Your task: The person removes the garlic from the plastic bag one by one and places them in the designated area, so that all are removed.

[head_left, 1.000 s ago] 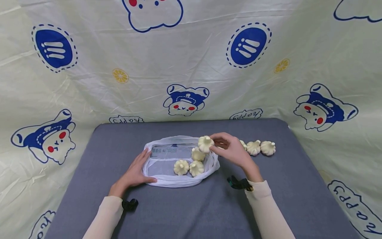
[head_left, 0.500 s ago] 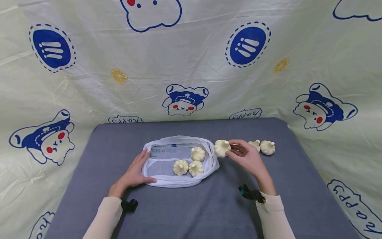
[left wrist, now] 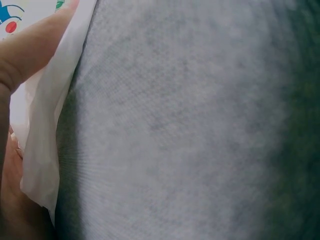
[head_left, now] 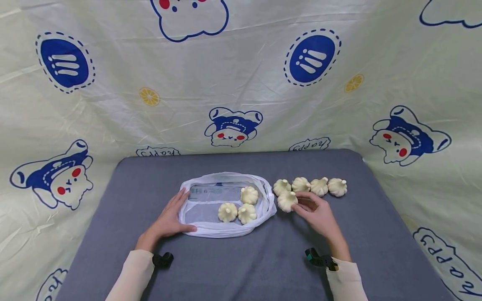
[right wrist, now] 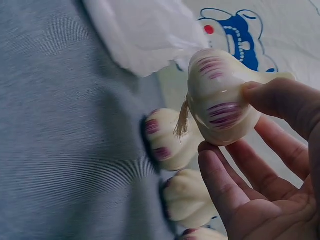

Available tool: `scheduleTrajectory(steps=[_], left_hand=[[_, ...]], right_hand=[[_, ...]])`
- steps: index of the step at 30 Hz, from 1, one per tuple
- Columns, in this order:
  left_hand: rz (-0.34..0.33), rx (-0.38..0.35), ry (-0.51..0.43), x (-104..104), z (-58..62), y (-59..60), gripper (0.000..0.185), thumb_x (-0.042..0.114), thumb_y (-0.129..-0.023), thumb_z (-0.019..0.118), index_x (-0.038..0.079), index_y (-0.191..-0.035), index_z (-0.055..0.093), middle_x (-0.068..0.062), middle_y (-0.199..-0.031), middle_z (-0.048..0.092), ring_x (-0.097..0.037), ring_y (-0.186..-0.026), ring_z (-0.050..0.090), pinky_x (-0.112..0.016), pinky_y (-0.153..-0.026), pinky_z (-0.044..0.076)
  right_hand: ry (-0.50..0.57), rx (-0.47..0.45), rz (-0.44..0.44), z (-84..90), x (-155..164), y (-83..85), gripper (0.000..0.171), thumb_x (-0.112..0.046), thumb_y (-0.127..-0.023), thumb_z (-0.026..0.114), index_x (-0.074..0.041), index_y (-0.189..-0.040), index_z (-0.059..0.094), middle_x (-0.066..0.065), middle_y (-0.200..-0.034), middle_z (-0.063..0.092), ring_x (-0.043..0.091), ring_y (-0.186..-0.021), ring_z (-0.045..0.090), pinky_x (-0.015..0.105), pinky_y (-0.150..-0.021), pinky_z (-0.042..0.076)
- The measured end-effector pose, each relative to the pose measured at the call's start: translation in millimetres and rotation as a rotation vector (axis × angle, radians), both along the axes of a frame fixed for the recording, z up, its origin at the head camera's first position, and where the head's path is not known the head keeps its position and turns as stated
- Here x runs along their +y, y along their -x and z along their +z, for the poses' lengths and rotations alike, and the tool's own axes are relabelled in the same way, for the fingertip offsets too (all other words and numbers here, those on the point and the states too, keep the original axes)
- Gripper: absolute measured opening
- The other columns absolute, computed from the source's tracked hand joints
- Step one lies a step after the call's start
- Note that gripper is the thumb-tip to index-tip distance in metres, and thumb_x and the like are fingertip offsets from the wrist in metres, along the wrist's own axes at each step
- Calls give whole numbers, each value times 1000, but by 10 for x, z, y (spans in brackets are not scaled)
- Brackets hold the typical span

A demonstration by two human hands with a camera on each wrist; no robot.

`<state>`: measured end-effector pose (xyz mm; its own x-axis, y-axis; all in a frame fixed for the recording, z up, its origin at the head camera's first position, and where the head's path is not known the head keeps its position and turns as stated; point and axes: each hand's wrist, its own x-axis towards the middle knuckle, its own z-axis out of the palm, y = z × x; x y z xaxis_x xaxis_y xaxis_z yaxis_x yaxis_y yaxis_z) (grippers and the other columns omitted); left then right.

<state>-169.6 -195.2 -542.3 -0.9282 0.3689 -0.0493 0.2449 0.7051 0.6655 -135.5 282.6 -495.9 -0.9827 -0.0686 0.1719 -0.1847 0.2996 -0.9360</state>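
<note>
A white mesh bag (head_left: pixel 203 223) lies open on the grey table (head_left: pixel 241 259), with three garlic bulbs (head_left: pixel 247 213) inside at its right end. My left hand (head_left: pixel 171 214) rests flat on the bag's left rim, its fingers (left wrist: pixel 30 45) against the white bag (left wrist: pixel 45 135). My right hand (head_left: pixel 306 207) pinches a garlic bulb (head_left: pixel 287 201) just right of the bag, low over the table. In the right wrist view that bulb (right wrist: pixel 220 102) sits between thumb and fingers (right wrist: pixel 235 185). A row of several garlic bulbs (head_left: pixel 319 186) lies just behind it.
A printed cloth backdrop (head_left: pixel 241 83) hangs behind and around the table. Grey tabletop stretches in front of the bag and hands. Black wrist straps (head_left: pixel 162 259) show at both sleeves.
My right hand has carried the garlic bulb from above the bag out to the right and down beside the row. The left hand has stayed on the bag.
</note>
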Motion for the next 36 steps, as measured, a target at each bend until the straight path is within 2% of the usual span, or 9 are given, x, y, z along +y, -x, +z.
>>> scheduleTrajectory(steps=[6, 10, 22, 27, 32, 34, 36], left_hand=[[-2, 9, -8, 6, 5, 10, 121, 48, -71, 91, 7, -164, 24, -15, -173, 12, -46, -156, 13, -71, -120, 18], [-2, 8, -6, 7, 8, 4, 121, 48, -71, 91, 7, -164, 24, -15, -174, 12, -46, -156, 13, -71, -120, 17], [0, 3, 10, -3, -21, 4, 122, 51, -71, 90, 9, -164, 23, -14, -174, 10, -46, -156, 13, -72, -120, 18], [1, 1, 4, -3, -19, 0, 122, 51, -72, 89, 9, -164, 23, -14, -174, 10, -46, -157, 13, -72, -120, 18], [4, -8, 3, 1, -15, -1, 122, 52, -72, 89, 10, -165, 23, -13, -174, 10, -45, -157, 13, -72, -120, 17], [5, -12, 0, 1, -13, -3, 122, 51, -72, 89, 10, -165, 23, -13, -174, 10, -45, -157, 13, -71, -120, 17], [5, -15, -4, 0, -11, -3, 121, 51, -72, 89, 10, -165, 23, -13, -174, 10, -45, -157, 12, -71, -120, 17]], right_hand=[[8, -38, -25, -121, -10, -27, 38, -5, -93, 75, 8, -127, 62, 24, -130, 60, -2, -108, 64, 13, -91, 54], [31, -39, -31, -162, -18, -19, 37, -2, -92, 75, 8, -126, 63, 28, -131, 60, -1, -108, 64, 13, -91, 54], [12, -82, -39, -250, -52, 1, 40, -4, -92, 77, 6, -127, 63, 26, -131, 61, -1, -109, 64, 14, -90, 55], [4, -108, -37, -297, -55, 10, 40, -6, -92, 77, 4, -128, 63, 24, -132, 61, 10, -114, 65, 15, -90, 55], [-14, -121, -33, -325, -66, 11, 40, -8, -93, 77, 2, -129, 63, 23, -134, 62, 27, -121, 64, 14, -90, 54], [-17, -117, -30, -337, -73, 15, 40, -8, -93, 77, 2, -129, 63, 24, -133, 62, 29, -120, 65, 15, -89, 55], [-14, -112, -35, -350, -76, 20, 40, -7, -92, 77, 2, -129, 63, 24, -132, 63, 25, -118, 67, 16, -87, 56]])
